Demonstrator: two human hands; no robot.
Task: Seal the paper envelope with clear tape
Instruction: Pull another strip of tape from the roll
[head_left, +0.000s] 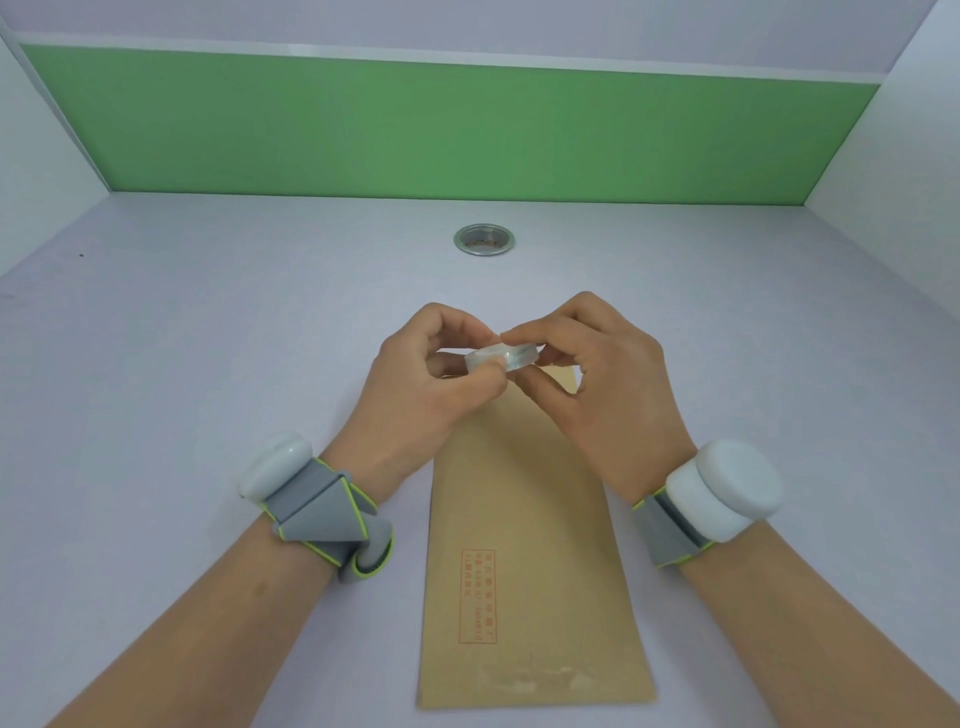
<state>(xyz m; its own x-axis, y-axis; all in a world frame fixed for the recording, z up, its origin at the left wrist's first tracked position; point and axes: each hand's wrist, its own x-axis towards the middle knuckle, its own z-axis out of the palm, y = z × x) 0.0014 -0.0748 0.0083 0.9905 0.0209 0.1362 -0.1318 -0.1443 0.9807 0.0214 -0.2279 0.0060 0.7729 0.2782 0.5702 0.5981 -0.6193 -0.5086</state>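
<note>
A long brown paper envelope (530, 561) lies flat on the pale table, its length running away from me, with a red printed box near its near end. Above its far end both hands hold a small roll of clear tape (506, 358). My left hand (421, 384) pinches the roll's left side between thumb and fingers. My right hand (597, 384) grips the right side, its fingertip resting on top of the roll. The envelope's far end is hidden behind the hands.
A round metal grommet hole (484, 240) sits in the table (208, 338) beyond the hands. A green panel (441, 130) forms the back wall, with white walls on both sides. Both wrists carry grey straps with white pods.
</note>
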